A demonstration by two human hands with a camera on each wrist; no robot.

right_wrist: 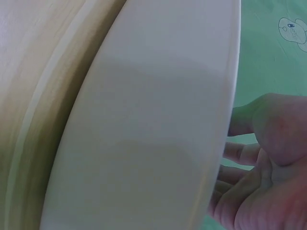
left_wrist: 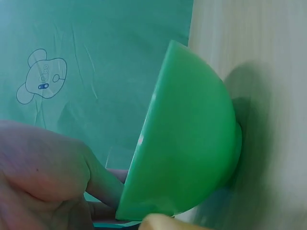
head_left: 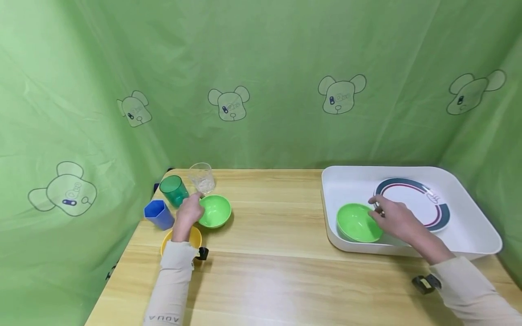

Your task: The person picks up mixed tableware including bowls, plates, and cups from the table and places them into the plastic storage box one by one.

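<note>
Left hand pinches the near-left rim of a green bowl, thumb and fingers on either side of the wall; bowl lies to the grip's right, over the table's left end. Round, no long axis. White tub sits well apart to the right, bare tabletop between. Right hand is much nearer the tub, at the right rim of a second bowl inside; its finger and thumb stand apart, contact unclear. Judgement: that sideways gap governs any transfer.
</note>
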